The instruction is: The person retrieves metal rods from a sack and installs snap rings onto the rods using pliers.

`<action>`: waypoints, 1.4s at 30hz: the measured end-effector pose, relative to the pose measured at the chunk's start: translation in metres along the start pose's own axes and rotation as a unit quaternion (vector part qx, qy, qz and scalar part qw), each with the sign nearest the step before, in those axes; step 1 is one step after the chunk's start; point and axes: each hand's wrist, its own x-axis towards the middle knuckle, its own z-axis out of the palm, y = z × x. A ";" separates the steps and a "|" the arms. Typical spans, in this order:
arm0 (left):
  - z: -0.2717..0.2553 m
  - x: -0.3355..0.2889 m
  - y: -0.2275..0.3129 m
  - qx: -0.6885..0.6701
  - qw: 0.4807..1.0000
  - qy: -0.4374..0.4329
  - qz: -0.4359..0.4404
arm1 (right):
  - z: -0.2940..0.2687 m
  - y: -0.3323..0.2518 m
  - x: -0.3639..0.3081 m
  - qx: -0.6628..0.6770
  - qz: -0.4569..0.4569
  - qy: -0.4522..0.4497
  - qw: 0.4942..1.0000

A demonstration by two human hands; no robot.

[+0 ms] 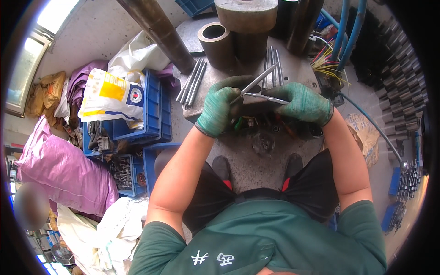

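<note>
Both my hands wear green knitted gloves with dark, soiled palms, and they meet over the front edge of a metal machine bed [300,71]. My left hand [216,109] is closed around a slim metal rod [259,79] that slants up to the right. Pinched in my right hand [305,104] is a second metal rod [268,98], its free end reaching left towards my left fingers. Several similar rods [191,83] lie side by side on the bed to the left. Another group of rods [274,64] lies behind my hands.
A thick hollow cylinder [215,45] and heavy steel columns [158,34] stand on the bed. Blue crates [158,110], one bearing a white and yellow sack [112,96], are at left, near a pink sack [64,169]. Blue hoses [344,32] and stacked metal parts [389,78] are at right.
</note>
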 end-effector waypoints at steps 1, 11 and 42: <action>0.002 0.000 0.000 -0.049 0.999 0.007 -0.003 | 0.001 0.002 0.000 0.000 0.000 0.000 1.000; -0.015 0.001 0.002 -0.125 0.992 0.004 -0.015 | 0.037 0.008 0.006 0.196 0.029 0.005 0.980; -0.021 0.001 0.008 -0.067 0.983 0.143 0.098 | 0.082 0.023 0.043 -0.395 -0.104 0.197 0.891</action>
